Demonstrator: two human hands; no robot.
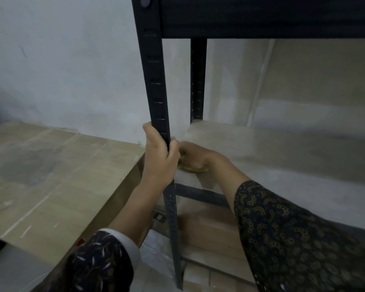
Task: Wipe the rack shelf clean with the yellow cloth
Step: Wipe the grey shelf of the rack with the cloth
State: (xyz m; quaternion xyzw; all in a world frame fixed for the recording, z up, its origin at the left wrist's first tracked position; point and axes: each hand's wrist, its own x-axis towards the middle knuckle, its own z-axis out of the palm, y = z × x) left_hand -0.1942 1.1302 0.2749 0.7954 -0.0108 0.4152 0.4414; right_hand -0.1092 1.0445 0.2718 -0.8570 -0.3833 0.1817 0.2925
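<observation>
Yellow cloth [195, 169] is pressed to the rack shelf [282, 157] at its near-left corner, at three o'clock of the black upright [156, 81], under the right hand [193, 154], whose fingers are hidden, so their state cannot be told. The upright is gripped by the left hand [159, 157], fingers [173, 147] curled round it, probably for steadiness. Both forearms are stretched forward.

Nothing legible shows: no writing, label, brand, number or sign. The rack [156, 81] post bears only punched slots, and the sleeves [282, 239] carry only a printed pattern. A small dark tag [159, 217], low down and just left of the post, is too blurred to read.
</observation>
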